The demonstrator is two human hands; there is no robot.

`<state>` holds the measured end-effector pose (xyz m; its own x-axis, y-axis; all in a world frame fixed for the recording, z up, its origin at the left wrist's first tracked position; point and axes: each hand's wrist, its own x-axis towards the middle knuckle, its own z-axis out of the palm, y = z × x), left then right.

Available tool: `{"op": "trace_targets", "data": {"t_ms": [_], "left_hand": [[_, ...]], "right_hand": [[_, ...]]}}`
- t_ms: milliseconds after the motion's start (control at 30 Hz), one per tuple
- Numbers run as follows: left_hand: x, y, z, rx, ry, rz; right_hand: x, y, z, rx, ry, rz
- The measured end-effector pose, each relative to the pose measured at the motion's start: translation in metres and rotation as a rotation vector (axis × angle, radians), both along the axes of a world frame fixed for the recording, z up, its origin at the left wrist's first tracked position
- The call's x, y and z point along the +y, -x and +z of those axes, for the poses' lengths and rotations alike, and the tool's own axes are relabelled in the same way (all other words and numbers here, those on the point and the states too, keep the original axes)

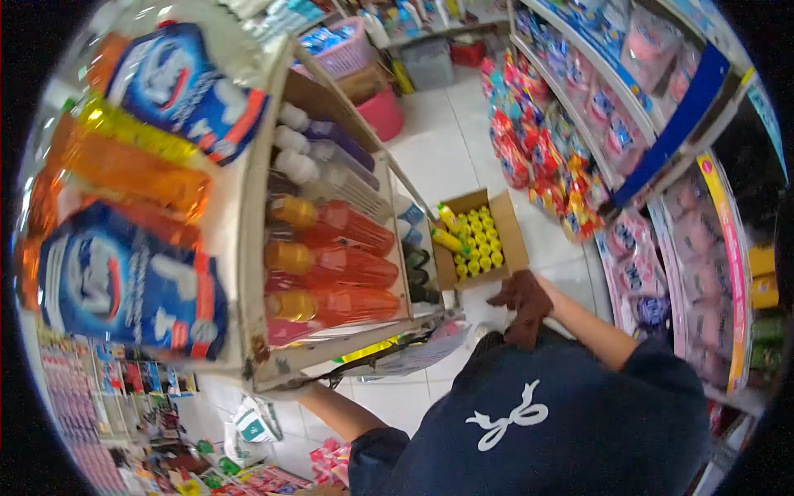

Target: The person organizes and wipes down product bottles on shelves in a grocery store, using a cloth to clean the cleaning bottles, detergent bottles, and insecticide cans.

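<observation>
My right hand [547, 291] is closed on a dark brown cloth [523, 307], which hangs bunched in front of my dark shirt. Just beyond it on the floor stands an open cardboard box [513, 231] of upright yellow-capped bottles, with a yellow bottle [447, 240] lying tilted on top. My left hand [288, 388] is at the lower corner of the white shelf unit [248, 273], its fingers blurred and partly hidden. Near that hand, orange-red bottles [351, 264] with gold caps fill the shelf.
Blue pouches [124, 281] and orange bottles stand on the shelf unit's top. Along the right run racks of pink packs [633, 248], with red and yellow packets [538, 157] in front. Pink baskets [382, 114] sit at the back. White floor tiles [455, 124] lie between.
</observation>
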<state>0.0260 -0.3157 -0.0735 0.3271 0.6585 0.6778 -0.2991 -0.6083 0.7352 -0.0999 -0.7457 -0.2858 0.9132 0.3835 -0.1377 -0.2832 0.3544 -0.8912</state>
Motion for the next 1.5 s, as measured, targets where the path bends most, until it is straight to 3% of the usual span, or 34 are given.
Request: {"op": "trace_targets", "data": {"t_ms": [33,67,167,267,367,433,567,667,700,800,833,900,967,1000,1033,1100,1133,1167,1267,1367,1467,1500], "left_hand": [[0.001,0.001,0.001,0.001,-0.038,0.060],[0.001,0.003,0.001,0.007,-0.057,0.108],[0.005,0.004,0.012,0.002,-0.155,0.277],[-0.010,0.004,0.003,0.004,-0.259,0.394],[-0.054,0.019,-0.041,0.073,-0.337,0.448],[-0.099,0.037,-0.093,0.232,-0.338,0.416],[-0.201,0.096,-0.222,0.918,-0.048,0.085],[-0.271,0.144,-0.301,1.567,0.295,-0.295],[-0.291,0.155,-0.321,1.703,0.345,-0.407],[-0.340,0.167,-0.356,1.941,0.400,-0.676],[-0.352,0.163,-0.366,1.968,0.405,-0.734],[-0.367,0.144,-0.389,1.962,0.423,-0.816],[-0.364,0.103,-0.436,1.826,0.490,-0.883],[-0.373,0.062,-0.422,1.737,0.558,-0.894],[-0.363,0.020,-0.398,1.872,0.651,-0.796],[-0.386,-0.040,-0.323,1.602,0.432,-0.640],[-0.379,-0.062,-0.318,1.555,0.440,-0.582],[-0.364,-0.081,-0.323,1.515,0.623,-0.642],[-0.392,-0.119,-0.300,1.361,0.519,-0.486],[-0.391,-0.135,-0.347,1.502,0.447,-0.590],[-0.405,-0.139,-0.392,1.700,0.714,-0.548],[-0.403,-0.125,-0.417,1.543,0.702,-0.664]], "right_hand": [[-0.001,-0.002,-0.015,0.257,-0.367,-0.086],[-0.012,-0.007,-0.024,0.637,-0.904,-0.165],[-0.027,-0.018,0.010,0.726,-0.633,-0.348],[-0.069,-0.028,-0.043,0.823,-0.827,-0.296],[-0.124,-0.046,-0.079,1.000,-0.727,-0.374],[-0.173,-0.056,-0.083,1.043,-0.825,-0.378],[-0.260,-0.078,-0.047,0.972,-0.965,-0.360],[-0.316,-0.098,-0.039,0.873,-0.753,-0.429],[-0.334,-0.098,-0.061,0.819,-0.634,-0.438],[-0.375,-0.112,-0.040,0.692,-0.614,-0.535],[-0.382,-0.119,-0.022,0.715,-0.678,-0.606],[-0.397,-0.118,-0.027,0.531,-0.424,-0.579],[-0.409,-0.121,-0.050,0.652,-0.887,-0.560],[-0.411,-0.128,-0.050,0.751,-0.889,-0.633],[-0.410,-0.132,-0.050,0.855,-0.888,-0.707],[-0.410,-0.140,-0.059,0.973,-0.855,-0.776],[-0.411,-0.141,-0.077,0.986,-0.828,-0.769],[-0.412,-0.146,-0.089,0.998,-0.802,-0.764],[-0.413,-0.176,-0.068,1.037,-0.696,-0.733],[-0.421,-0.212,-0.083,0.974,-0.800,-0.637],[-0.414,-0.268,-0.078,1.061,-0.556,-0.788],[-0.413,-0.291,-0.080,1.072,-0.505,-0.799]]}}
